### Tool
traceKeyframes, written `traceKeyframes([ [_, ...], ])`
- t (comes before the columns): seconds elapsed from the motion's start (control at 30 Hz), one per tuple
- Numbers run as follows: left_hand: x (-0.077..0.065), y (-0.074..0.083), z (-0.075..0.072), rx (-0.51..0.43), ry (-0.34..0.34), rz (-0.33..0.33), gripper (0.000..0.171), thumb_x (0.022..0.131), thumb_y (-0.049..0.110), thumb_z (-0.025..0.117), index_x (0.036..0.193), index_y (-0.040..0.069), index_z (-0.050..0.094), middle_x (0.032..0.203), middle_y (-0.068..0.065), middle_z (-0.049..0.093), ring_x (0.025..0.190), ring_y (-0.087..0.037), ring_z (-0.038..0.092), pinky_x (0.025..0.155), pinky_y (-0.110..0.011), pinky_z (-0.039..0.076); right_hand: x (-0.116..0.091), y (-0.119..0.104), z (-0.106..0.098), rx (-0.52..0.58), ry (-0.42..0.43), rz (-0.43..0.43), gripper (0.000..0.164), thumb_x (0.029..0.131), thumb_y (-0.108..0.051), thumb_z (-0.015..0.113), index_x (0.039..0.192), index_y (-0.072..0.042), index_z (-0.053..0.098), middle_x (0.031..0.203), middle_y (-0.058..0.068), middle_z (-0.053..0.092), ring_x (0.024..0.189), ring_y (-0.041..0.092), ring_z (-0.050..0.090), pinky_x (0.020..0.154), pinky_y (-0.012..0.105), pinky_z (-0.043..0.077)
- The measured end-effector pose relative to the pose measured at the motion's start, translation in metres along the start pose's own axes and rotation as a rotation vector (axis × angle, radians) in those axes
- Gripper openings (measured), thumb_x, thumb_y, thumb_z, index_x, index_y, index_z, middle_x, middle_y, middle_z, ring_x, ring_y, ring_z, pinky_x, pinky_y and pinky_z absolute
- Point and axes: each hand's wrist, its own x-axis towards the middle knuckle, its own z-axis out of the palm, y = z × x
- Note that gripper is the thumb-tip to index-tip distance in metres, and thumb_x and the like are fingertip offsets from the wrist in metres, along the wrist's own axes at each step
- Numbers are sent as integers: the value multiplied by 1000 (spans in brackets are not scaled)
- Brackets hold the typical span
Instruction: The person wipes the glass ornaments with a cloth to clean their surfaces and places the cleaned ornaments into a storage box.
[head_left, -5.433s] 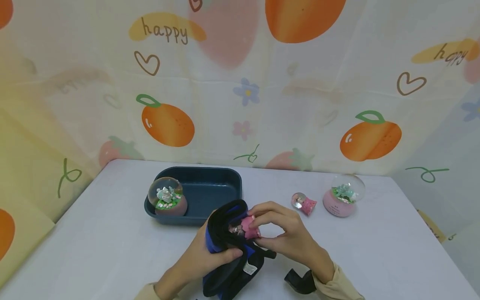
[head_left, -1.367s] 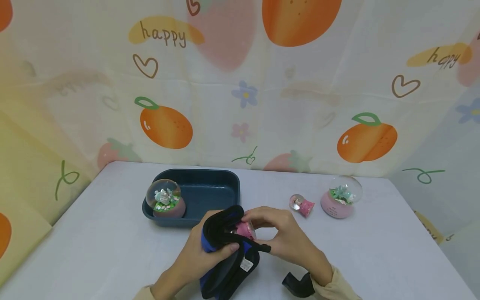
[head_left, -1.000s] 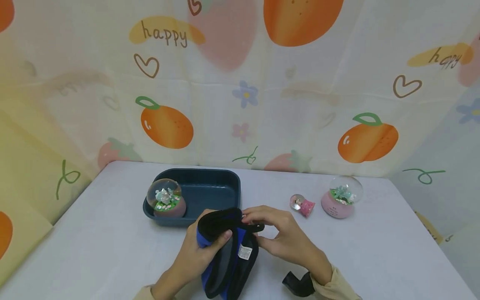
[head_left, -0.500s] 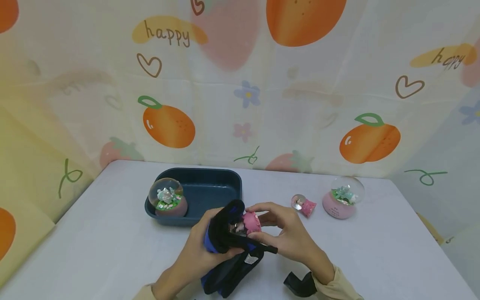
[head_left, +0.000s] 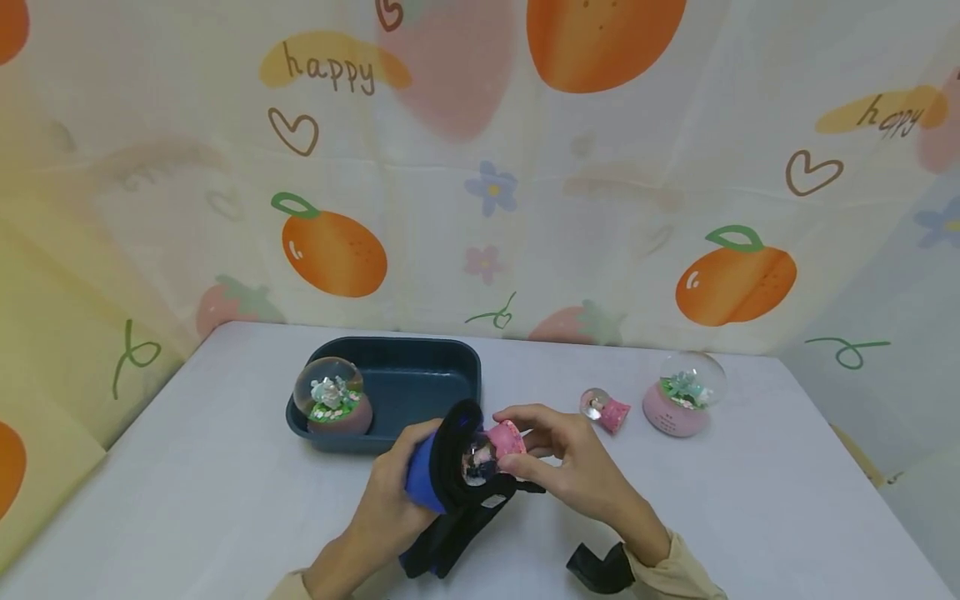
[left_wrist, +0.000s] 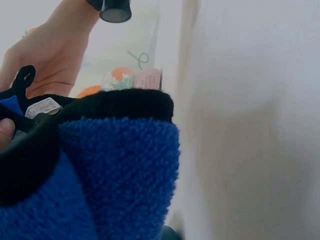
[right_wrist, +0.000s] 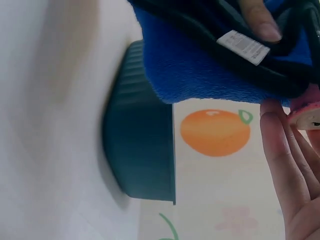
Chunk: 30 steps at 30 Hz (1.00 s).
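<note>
My left hand (head_left: 393,496) grips a folded blue towelling cloth (head_left: 425,477) with black trim, a hanging loop and a white label. My right hand (head_left: 573,454) pinches a small snow globe (head_left: 507,440) by its pink base. The globe lies tilted, its clear dome toward the cloth's folded black edge, which curves round it. In the left wrist view the cloth (left_wrist: 125,165) hides most of the left hand. From the right wrist, the globe's pale underside (right_wrist: 307,119) shows beside the fingers (right_wrist: 280,145), with the label above.
A dark blue tray (head_left: 423,392) at the back holds a large pink-based snow globe (head_left: 341,408) at its left end. Right of it, another small pink snow globe (head_left: 606,411) lies on its side near a second large one (head_left: 678,404). A black strap piece (head_left: 600,568) is by the right sleeve.
A second ago the cloth covered the small globe; now its dome and base show at the cloth's edge. The cloth has turned in my left hand, its blue side more exposed.
</note>
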Motion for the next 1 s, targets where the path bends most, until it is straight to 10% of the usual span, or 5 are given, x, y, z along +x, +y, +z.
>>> traceKeyframes([
  [0.53,-2,-2,-1,-21,-38,69,80,60,-7,89,129,1,50,119,-14,65,104,-22,66,97,-28,53,1,-3,-6,135,-176,220,29,100,-18,56,122,0,64,102,18,71,81,11,68,78,27,59],
  [1.0,3,-3,-5,-148,-109,-79,81,66,4,91,135,10,48,126,-8,64,111,-13,62,99,-29,51,0,-2,-4,64,-69,206,38,93,-16,70,127,-2,61,115,17,68,89,12,71,81,24,58],
])
